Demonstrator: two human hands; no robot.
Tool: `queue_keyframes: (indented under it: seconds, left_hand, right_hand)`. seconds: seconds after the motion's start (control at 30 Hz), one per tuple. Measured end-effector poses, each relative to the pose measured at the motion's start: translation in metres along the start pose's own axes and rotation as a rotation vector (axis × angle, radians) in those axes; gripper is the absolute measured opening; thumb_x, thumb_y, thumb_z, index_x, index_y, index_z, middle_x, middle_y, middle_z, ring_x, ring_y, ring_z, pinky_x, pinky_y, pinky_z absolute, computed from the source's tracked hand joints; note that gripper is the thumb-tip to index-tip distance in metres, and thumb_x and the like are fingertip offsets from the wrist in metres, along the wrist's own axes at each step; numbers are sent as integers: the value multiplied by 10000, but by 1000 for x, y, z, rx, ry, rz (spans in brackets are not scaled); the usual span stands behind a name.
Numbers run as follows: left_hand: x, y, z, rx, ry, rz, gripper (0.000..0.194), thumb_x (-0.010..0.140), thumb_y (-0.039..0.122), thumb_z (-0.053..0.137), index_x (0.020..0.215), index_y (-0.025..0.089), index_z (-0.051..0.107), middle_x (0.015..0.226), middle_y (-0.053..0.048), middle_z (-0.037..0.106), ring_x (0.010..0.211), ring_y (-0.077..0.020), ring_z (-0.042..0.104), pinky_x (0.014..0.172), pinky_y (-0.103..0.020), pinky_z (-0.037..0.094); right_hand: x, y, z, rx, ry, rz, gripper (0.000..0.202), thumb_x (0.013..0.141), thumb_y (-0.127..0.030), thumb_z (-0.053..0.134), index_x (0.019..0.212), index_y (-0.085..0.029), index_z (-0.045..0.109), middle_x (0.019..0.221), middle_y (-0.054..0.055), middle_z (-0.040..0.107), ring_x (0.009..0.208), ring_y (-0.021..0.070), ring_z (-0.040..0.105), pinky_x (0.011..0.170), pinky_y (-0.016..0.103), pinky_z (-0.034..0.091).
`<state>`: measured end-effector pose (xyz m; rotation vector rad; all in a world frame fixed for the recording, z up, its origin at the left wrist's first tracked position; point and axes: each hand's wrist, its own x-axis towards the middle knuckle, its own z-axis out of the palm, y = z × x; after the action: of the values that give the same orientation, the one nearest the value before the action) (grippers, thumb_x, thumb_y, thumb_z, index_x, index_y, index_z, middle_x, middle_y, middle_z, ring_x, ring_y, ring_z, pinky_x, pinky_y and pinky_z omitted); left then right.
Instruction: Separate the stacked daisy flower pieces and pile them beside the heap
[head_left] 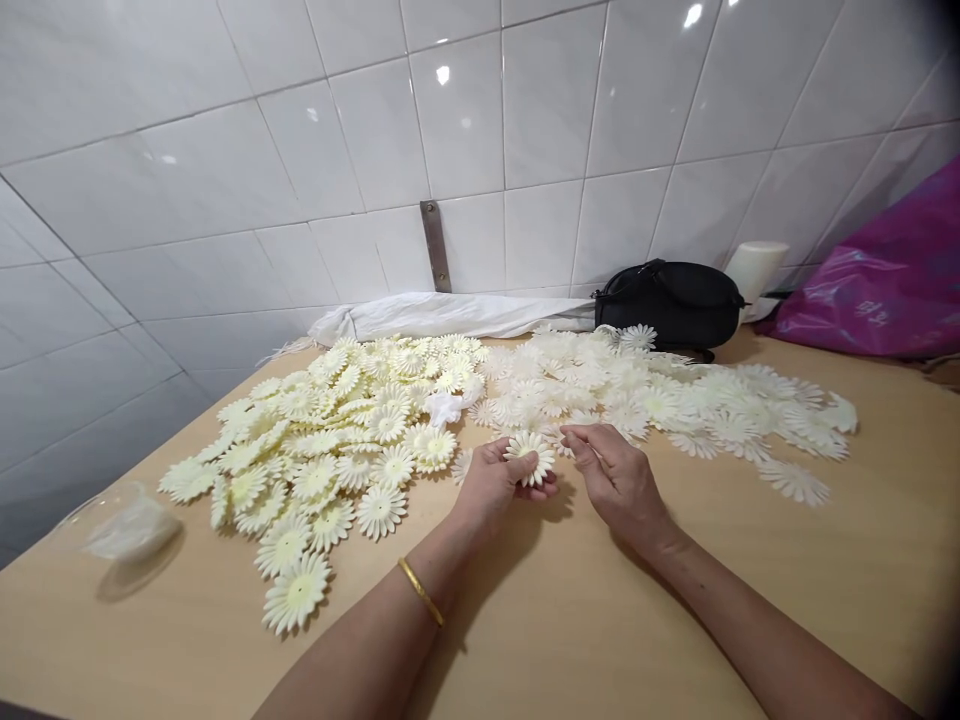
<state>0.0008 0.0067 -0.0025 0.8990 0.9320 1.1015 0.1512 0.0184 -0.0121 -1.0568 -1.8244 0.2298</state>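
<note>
A pale daisy-shaped flower piece (530,458) is pinched between the thumb and fingers of my left hand (495,480), which wears a gold bangle on its wrist. Just to the right, my right hand (619,480) is closed, thumb against forefinger, its tip apart from the flower; anything in that pinch is too small to make out. A heap of pale yellow flower pieces (315,475) spreads on the left of the wooden table (600,620). Behind my hands and to the right lie whiter, more translucent flower pieces (600,380).
Along the tiled wall lie a white cloth (465,317) and a black case (667,305). A white cylinder (756,275) and a magenta bag (877,280) stand at the back right. A clear container with white contents (131,530) sits at the left.
</note>
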Motion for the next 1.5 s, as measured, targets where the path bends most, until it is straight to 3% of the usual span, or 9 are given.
queue_keyframes:
  seconds: [0.4,0.53,0.67,0.93,1.03,1.2,1.27,1.37,1.5]
  left_hand:
    - [-8,8,6,265,-19,10,493,694,558,493,445,132,487,357,-19,492,263,-67,389,311,-194,267]
    - [-7,7,7,185,46,-32,541,715,587,443,484,105,529,425,-55,540,325,-88,452,357,-204,305]
    - [-4,3,6,20,21,-60,531,743,564,431,624,71,590,492,-67,570,415,-100,515,444,-208,391]
    - [-5,1,9,-45,3,-71,486,754,517,460,716,52,596,573,-100,607,491,-134,560,492,-241,453]
    - [-3,0,8,-63,83,-93,435,768,487,458,710,71,571,588,-96,604,498,-142,568,485,-255,467]
    - [5,1,0,-84,313,-30,229,792,309,497,705,99,528,664,-95,617,573,-133,602,525,-235,490]
    - [5,3,-2,-71,337,14,156,780,247,524,709,108,520,673,-89,625,587,-127,609,535,-220,489]
    - [3,5,-1,-68,293,61,107,749,207,567,754,129,494,677,-82,645,588,-137,622,525,-216,482]
    - [-3,3,5,-69,196,30,129,747,199,563,826,119,500,689,-97,657,605,-160,636,513,-219,475]
  right_hand:
    - [1,-12,0,270,-105,308,338,837,-418,386,891,-172,610,825,60,638,802,187,570,720,296,427]
    - [0,-15,-1,373,-205,325,357,831,-430,396,939,-164,609,869,63,639,853,192,569,756,307,424]
    - [-2,-17,1,370,-304,292,309,769,-394,519,962,-167,597,819,45,633,754,172,575,676,283,440]
    - [-4,-19,5,203,-110,67,146,785,-198,472,800,-183,617,842,65,589,794,171,543,711,294,426]
    - [-3,-22,2,163,-81,12,155,802,-204,446,739,-181,586,796,54,570,758,164,525,685,284,413]
    - [4,-5,-8,51,21,308,206,803,-305,443,632,-192,464,504,-46,380,489,107,386,496,235,327]
    - [7,6,-12,-6,-32,397,224,790,-323,444,614,-191,482,484,-45,372,471,112,381,480,242,316]
    - [10,18,-14,-153,-20,397,176,750,-314,486,773,-170,584,693,33,548,659,175,510,614,291,389]
    - [9,14,-13,-161,86,296,264,766,-310,472,945,-155,588,936,102,579,891,224,522,746,334,395]
